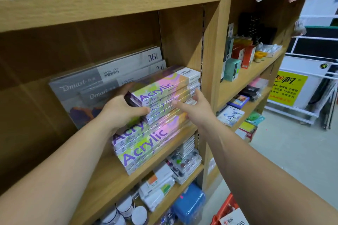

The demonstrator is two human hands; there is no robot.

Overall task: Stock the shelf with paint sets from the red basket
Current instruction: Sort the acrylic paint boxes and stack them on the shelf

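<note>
A stack of pastel "Acrylic" paint sets (161, 87) lies on the wooden shelf (113, 175), up against the shelf's right wall. My left hand (120, 111) grips the left end of the upper boxes, thumb on the front edge and fingers over the far side. My right hand (193, 104) rests with fingers spread against the front right side of the same upper boxes. Lower boxes of the stack (144, 148) stick out further forward. A corner of the red basket (225, 210) shows at the bottom, with a white-labelled pack in it.
Grey "Dmart" paint boxes (86, 86) lean against the back of the shelf behind the stack. The shelf below holds paint palettes (184, 162), white boxes, jars and a blue pack (189, 204). The bay to the right carries small boxes and cards. A white rack stands on the right.
</note>
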